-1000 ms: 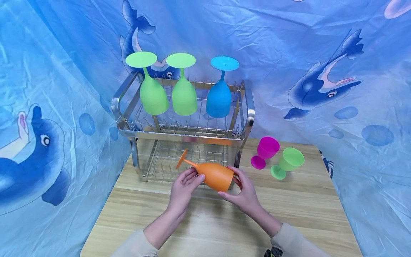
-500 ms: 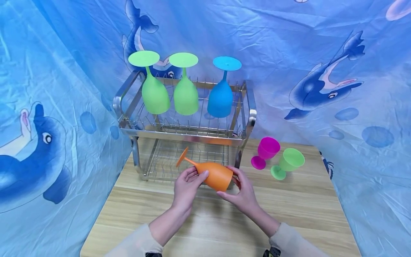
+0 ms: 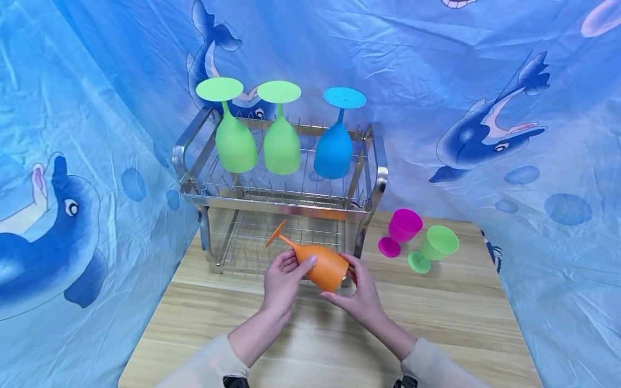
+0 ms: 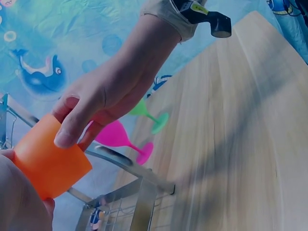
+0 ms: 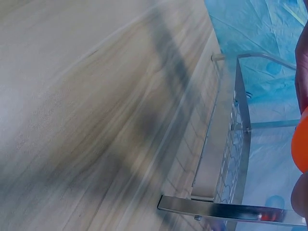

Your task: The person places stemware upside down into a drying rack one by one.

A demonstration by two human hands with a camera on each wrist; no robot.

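An orange plastic wine glass (image 3: 324, 268) is held tilted in front of the rack, its foot up and to the left, its mouth to the lower right. My left hand (image 3: 281, 285) grips the bowl near the stem, thumb on top. My right hand (image 3: 360, 295) holds the bowl at the rim, between thumb and fingers. In the left wrist view the right thumb lies on the orange bowl (image 4: 50, 156), some fingers hidden behind it. Only a sliver of the orange bowl (image 5: 301, 144) shows in the right wrist view.
A two-tier metal dish rack (image 3: 276, 207) stands behind. Upside down on its top tier are two light green wine glasses (image 3: 236, 145) (image 3: 282, 146) and a blue one (image 3: 333, 152). Right of it, a magenta goblet (image 3: 405, 225) and a green goblet (image 3: 440, 242) lie tilted on the wooden table (image 3: 451, 323).
Both hands keep hold of the orange wine glass. The glass has tilted slightly more, mouth lower, and the right hand has shifted a little to the left. The view has moved slightly.
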